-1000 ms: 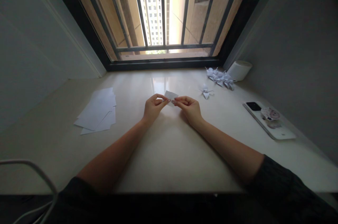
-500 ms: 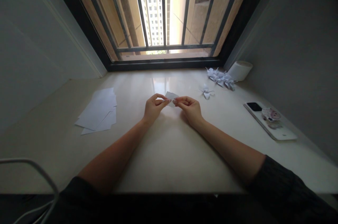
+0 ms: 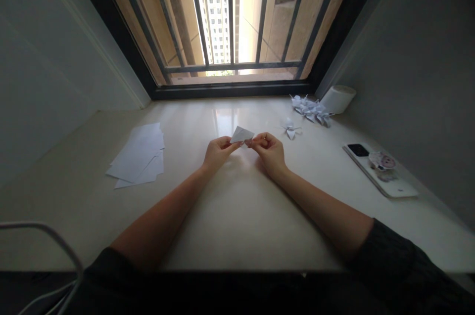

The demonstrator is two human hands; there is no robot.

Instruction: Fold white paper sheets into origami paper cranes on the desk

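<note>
A small folded piece of white paper [image 3: 241, 134] is held up between both hands, above the middle of the pale sill. My left hand [image 3: 218, 151] pinches its left lower edge between thumb and fingers. On the other side, my right hand [image 3: 270, 151] grips the right lower corner with thumb and fingertips. The two thumbs nearly meet at the bottom of the paper. To the right of my right hand lies a folded paper crane [image 3: 291, 130]. Farther back sits a pile of similar paper shapes [image 3: 310, 110].
Loose sheets of white paper [image 3: 137, 154] overlap on the left. A white phone [image 3: 389, 179] with a round grip lies on the right. A white roll [image 3: 338, 99] rests in the back right corner, by the barred window [image 3: 230, 90]. A pale cable [image 3: 40, 227] loops at lower left.
The folded paper has turned in my fingers and now shows a broader, pointed face. My left fingers have slid lower behind it, and the right hand has shifted slightly.
</note>
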